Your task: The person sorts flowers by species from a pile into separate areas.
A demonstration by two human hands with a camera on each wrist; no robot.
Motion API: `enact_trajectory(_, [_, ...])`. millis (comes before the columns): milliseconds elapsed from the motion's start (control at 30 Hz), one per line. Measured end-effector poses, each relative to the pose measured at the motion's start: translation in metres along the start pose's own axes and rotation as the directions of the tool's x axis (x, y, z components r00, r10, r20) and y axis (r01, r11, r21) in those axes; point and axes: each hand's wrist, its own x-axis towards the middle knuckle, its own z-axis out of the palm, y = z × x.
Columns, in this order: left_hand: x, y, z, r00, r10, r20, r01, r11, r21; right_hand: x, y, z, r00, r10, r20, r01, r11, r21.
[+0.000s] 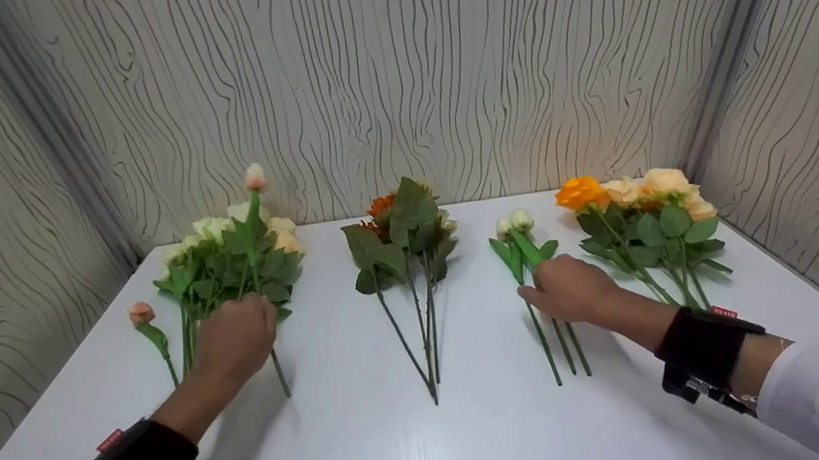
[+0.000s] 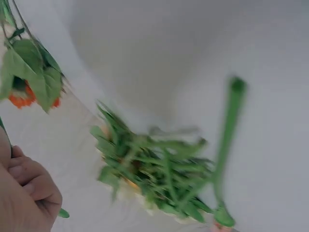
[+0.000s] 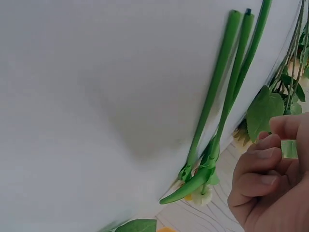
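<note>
My left hand grips a pink-and-white tulip by its stem, the bloom pointing up before a bunch of pale roses. In the left wrist view that hand has curled fingers. My right hand pinches a white tulip just under the bloom; its fingers hide part of the stem. In the right wrist view, green shows between thumb and fingers of this hand. Beside it, several green tulip stems lie on the table.
A peach tulip lies at the far left of the white table. Sunflower-like orange flowers with long stems lie in the middle. Orange and peach roses lie at the right. A patterned wall panel stands behind.
</note>
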Motion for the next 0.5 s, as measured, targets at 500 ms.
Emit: enact_trajectory(500, [-0.021, 0.146, -0.001, 0.953, 0.304, -0.001, -0.298, 0.932, -0.205, -0.038, -0.09, 0.025, 0.91, -0.412, -0.052, 0.349, 0.693, 0.631])
